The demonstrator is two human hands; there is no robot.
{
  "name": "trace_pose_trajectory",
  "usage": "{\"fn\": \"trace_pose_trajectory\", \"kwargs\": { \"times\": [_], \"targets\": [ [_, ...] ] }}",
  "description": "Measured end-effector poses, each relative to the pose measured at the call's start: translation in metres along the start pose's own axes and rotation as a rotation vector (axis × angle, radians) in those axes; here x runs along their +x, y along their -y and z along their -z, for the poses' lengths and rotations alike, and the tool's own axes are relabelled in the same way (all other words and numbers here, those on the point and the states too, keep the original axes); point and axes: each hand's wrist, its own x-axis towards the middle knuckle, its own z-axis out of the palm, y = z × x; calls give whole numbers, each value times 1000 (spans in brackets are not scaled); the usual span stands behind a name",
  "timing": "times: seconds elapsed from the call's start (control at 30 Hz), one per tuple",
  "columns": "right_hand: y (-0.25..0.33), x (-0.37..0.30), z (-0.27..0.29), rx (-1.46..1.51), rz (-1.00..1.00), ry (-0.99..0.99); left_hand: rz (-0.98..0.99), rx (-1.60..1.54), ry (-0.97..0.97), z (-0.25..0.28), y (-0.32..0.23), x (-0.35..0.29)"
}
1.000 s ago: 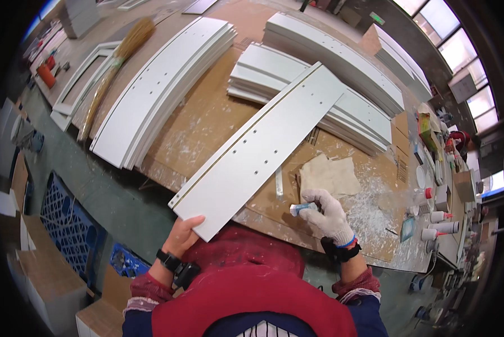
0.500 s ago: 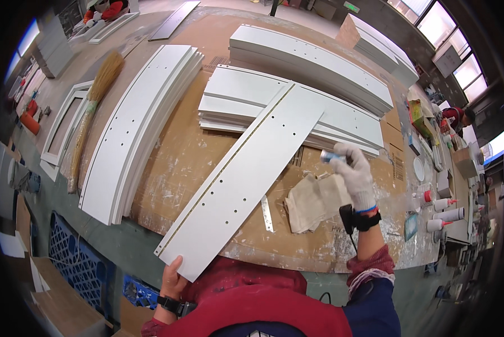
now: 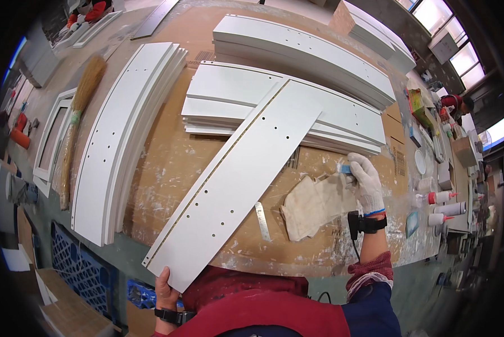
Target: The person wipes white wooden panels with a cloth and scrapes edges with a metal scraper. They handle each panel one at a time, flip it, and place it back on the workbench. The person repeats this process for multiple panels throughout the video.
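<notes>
Holding the long white panel only at its near corner leaves it poorly controlled: the left hand, bare, pinches that bottom end with fingers closed over the edge, while the far end rests across the stack of white boards farther up the surface. To my eye the likeliest trouble is the panel pivoting on that stack and sliding sideways, since one hand grips a long lever at its very tip; a swing could knock the small metal scraper lying just beside its right edge, or drag the panel face over the dried white residue on the cardboard-covered top and mark it. The right hand, in a white glove, is closed around a small blue-and-white object, whose kind I cannot tell, held near the lower edge of the stack and just above the crumpled beige rag. That hand is apart from the panel, well to its right, so it gives no support. Should the small object leak or smear, it would probably land on the rag or the stacked boards below it. Another curved pile of white panels lies to the left, with a straw broom beside it.
</notes>
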Motion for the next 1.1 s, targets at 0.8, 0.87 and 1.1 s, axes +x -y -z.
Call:
{"fn": "trace_pose_trajectory", "kwargs": {
  "times": [0.8,0.87,1.1],
  "targets": [
    [66,102,-58,-840,687,-174,-64,73,18,-5,-7,-3],
    [72,92,-55,-797,655,-201,-78,82,23,-8,-7,-4],
    [42,15,3,-474,270,-197,-92,99,28,7,-2,0]
  ]
}}
